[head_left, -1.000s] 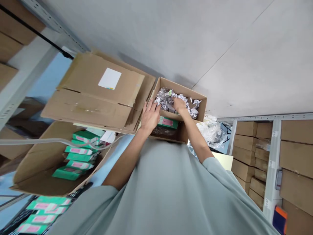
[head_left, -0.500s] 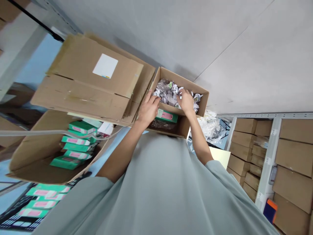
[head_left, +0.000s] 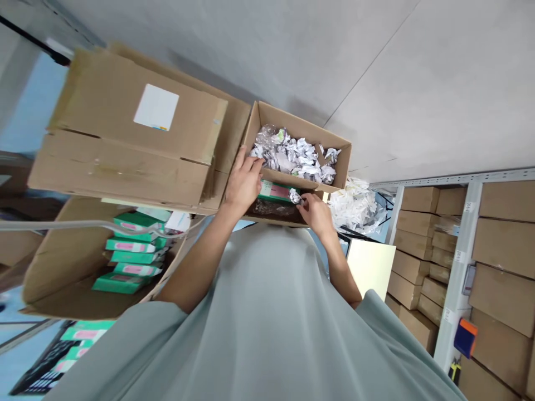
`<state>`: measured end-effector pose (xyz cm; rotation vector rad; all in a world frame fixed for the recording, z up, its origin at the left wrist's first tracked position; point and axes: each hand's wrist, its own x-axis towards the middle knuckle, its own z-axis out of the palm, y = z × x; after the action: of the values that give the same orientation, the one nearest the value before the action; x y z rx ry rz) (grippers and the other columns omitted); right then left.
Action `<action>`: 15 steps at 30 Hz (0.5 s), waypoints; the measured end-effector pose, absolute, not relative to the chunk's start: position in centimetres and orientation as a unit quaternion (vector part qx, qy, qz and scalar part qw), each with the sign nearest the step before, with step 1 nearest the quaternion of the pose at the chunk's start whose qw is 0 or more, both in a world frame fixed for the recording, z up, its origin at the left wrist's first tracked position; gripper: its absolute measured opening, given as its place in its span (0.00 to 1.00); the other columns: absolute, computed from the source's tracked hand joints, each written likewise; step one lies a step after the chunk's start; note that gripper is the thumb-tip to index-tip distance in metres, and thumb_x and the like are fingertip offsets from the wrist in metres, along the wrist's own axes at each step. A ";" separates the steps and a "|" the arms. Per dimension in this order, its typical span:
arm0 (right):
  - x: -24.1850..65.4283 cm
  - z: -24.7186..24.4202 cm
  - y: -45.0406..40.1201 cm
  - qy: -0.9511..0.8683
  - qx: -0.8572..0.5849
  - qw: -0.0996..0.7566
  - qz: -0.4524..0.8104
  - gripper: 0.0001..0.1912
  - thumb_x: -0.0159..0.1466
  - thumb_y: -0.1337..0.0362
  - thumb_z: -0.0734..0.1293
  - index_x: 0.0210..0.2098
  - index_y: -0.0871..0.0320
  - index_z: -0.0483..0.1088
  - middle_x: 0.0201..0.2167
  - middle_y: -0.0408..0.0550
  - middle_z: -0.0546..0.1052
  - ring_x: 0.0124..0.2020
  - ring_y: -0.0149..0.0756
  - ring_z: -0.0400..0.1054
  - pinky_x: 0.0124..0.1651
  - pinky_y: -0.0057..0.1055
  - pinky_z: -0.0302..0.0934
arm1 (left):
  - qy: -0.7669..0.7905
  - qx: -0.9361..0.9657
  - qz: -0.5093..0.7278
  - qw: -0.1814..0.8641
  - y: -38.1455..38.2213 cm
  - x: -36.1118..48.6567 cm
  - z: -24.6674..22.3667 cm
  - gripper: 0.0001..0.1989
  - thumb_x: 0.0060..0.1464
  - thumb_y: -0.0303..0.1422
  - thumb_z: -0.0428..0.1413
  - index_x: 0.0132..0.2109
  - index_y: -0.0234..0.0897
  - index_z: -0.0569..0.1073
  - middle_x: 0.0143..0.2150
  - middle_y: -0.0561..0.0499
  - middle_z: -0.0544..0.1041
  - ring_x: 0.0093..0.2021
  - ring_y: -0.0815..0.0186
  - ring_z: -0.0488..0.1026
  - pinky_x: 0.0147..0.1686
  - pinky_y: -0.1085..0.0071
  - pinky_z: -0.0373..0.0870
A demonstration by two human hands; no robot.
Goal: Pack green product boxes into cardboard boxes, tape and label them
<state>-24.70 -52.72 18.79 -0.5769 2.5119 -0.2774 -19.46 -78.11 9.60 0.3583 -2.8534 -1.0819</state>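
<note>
My right hand (head_left: 317, 214) pinches a crumpled paper ball (head_left: 295, 196) between thumb and fingers. The ball is over the small near cardboard box (head_left: 301, 224), above a green and pink packet (head_left: 273, 191) and clear plastic wrap (head_left: 273, 208) inside it. My left hand (head_left: 243, 184) lies with fingers stretched over the near left corner of the far open cardboard box (head_left: 343, 162). Crumpled white paper (head_left: 303, 150) fills the bottom of that far box, with some clear plastic at its left.
Flattened cardboard (head_left: 125, 145) lies to the left. Below it, a large open carton (head_left: 54, 250) holds several green packets (head_left: 129, 256). White shredded paper (head_left: 353, 206) is heaped at the right, near a shelf of brown boxes (head_left: 412, 267). A grey wall (head_left: 401, 100) rises behind.
My right hand has moved from inside the far box back toward me and now carries a paper ball over the near box. My left hand stays at the far box's corner. The view has shifted slightly.
</note>
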 end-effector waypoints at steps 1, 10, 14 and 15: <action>-24.9 19.0 -53.0 0.933 -0.216 0.268 -0.102 0.16 0.79 0.62 0.71 0.65 0.52 0.78 0.55 0.51 0.86 0.53 0.46 0.83 0.54 0.36 0.74 | -0.929 0.115 -0.349 0.036 -78.1 -19.5 9.5 0.36 0.61 0.25 0.57 0.76 0.36 0.71 0.77 0.36 0.73 0.90 0.42 0.46 0.88 0.40 0.48; -34.2 18.2 -61.4 0.924 -0.312 0.179 -0.132 0.20 0.83 0.60 0.69 0.71 0.58 0.74 0.62 0.58 0.83 0.58 0.47 0.80 0.63 0.41 0.72 | -0.936 0.120 -0.323 0.073 -77.9 -19.8 8.7 0.31 0.64 0.24 0.54 0.72 0.37 0.75 0.73 0.36 0.77 0.90 0.48 0.46 0.88 0.45 0.52; -39.0 13.1 -68.3 0.909 -0.317 0.263 -0.068 0.33 0.78 0.60 0.77 0.73 0.73 0.68 0.68 0.69 0.78 0.62 0.45 0.77 0.68 0.46 0.69 | -0.935 0.126 -0.324 0.065 -77.8 -19.9 8.8 0.30 0.64 0.23 0.53 0.71 0.34 0.76 0.72 0.34 0.78 0.90 0.47 0.46 0.88 0.45 0.54; -39.6 11.7 -69.5 0.904 -0.318 0.281 -0.060 0.32 0.77 0.59 0.78 0.70 0.75 0.70 0.65 0.69 0.79 0.61 0.45 0.78 0.67 0.47 0.71 | -0.935 0.126 -0.324 0.064 -77.7 -19.9 8.9 0.30 0.64 0.23 0.53 0.71 0.33 0.76 0.73 0.33 0.78 0.90 0.47 0.46 0.87 0.45 0.55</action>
<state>-39.65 -69.52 11.69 -0.8513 2.4212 -0.1596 -19.94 -77.75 8.90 0.3817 -2.8246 -0.9794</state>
